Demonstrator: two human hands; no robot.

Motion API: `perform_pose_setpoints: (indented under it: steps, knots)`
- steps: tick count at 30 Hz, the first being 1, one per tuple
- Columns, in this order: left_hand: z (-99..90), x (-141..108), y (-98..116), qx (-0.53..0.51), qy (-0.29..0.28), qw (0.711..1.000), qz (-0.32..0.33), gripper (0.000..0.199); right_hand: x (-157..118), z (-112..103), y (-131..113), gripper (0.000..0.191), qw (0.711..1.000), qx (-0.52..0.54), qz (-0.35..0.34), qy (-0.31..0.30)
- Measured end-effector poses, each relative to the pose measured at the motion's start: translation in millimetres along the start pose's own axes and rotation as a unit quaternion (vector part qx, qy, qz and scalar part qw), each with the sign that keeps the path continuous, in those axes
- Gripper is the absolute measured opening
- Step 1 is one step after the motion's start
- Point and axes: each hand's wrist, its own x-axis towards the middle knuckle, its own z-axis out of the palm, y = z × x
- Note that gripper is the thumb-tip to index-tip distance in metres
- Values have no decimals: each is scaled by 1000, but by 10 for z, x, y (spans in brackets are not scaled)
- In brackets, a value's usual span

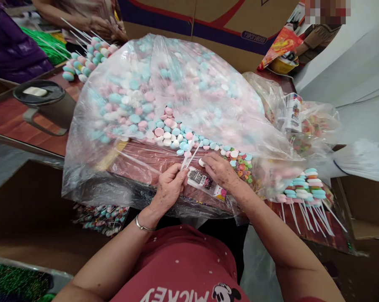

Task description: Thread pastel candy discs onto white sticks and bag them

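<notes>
A dark wooden table [10, 119] carries a big clear bag [164, 96] of pink, blue and white candies, with cardboard boxes [208, 21] at the far edge. Near its front, the left hand [170, 188] pinches thin white sticks [189, 156], their long axis tilted up and rightward, away from the person. The right hand [219, 170] grasps a white candy [201, 162] just beside them.

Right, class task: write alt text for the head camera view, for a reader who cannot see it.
A person's left hand pinches thin white sticks while the right hand picks a white candy disc from a heap of pastel candy discs spilling from a large clear plastic bag. Finished candy skewers lie at the right.
</notes>
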Motion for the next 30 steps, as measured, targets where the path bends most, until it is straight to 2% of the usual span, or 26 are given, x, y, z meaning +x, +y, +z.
perform_pose_setpoints:
  steps: [4,10,17,22,27,30]
  knots:
    - [-2,3,-8,0,2,1000,-1,26,-10,26,-27,21,999,-33,15,-10]
    - [10,3,5,-5,-1,1000,-3,25,31,-43,33,29,995,7,83,45]
    - [2,-6,10,1,-4,1000,-5,27,78,-8,-1,15,997,-35,61,-13]
    - [8,-13,29,7,-2,1000,-6,28,95,19,-8,15,997,-38,65,-23]
    - [25,-12,47,16,3,1000,-1,29,94,28,-81,17,990,-122,43,-48]
    - [35,-15,75,34,1,999,-7,27,91,61,-151,17,990,-128,28,-48]
